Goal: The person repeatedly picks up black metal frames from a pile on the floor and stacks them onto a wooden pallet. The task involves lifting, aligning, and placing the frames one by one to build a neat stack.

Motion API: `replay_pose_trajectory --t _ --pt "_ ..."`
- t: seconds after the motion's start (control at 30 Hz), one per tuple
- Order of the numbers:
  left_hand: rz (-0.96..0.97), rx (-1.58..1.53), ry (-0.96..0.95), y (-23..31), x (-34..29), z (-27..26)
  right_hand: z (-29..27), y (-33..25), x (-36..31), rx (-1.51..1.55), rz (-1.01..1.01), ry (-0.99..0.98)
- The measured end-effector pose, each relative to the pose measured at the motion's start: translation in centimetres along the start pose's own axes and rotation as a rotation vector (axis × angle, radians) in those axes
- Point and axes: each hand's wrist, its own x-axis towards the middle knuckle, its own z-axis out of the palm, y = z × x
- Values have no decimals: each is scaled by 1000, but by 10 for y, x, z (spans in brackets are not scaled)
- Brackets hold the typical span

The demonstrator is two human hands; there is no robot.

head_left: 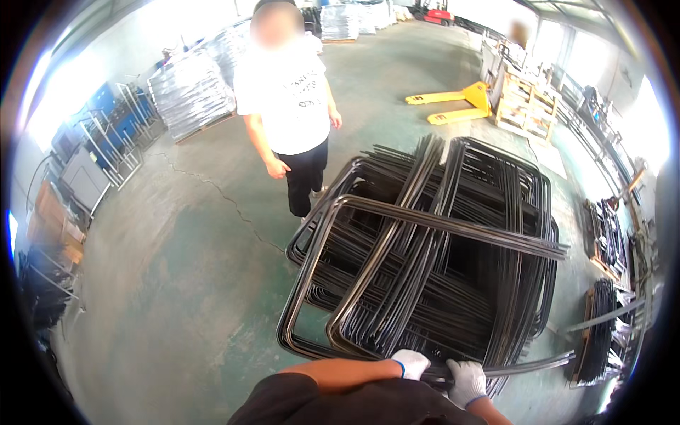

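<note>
The stack of bent metal frames (439, 255) lies before you. A person (287, 99) stands behind it, left; the pallet jack (453, 103) sits behind, right.

The stack of bent metal frames (439, 262) fills the centre and lower right of the frame, blocking any way straight ahead of the two gloved hands, the left hand (411, 364) and the right hand (466, 381), both at its near edge. A person (287, 99) stands just beyond the stack's upper left corner. The concrete floor (177, 283) at left and lower left is open and wide. At the far left, racks (106, 142) line the wall. At upper right a yellow pallet jack (453, 103) and a wooden crate (528, 106) stand; more frames (602, 333) crowd the right edge.
</note>
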Motion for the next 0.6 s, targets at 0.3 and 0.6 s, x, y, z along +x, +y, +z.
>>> replay_pose_trajectory --t 0.3,0.6 --pt "-3 66 -149 38 -40 -20 5 -25 -31 -102 73 122" --pt "-9 202 -87 83 -106 -134 -106 -33 -36 -144 35 312"
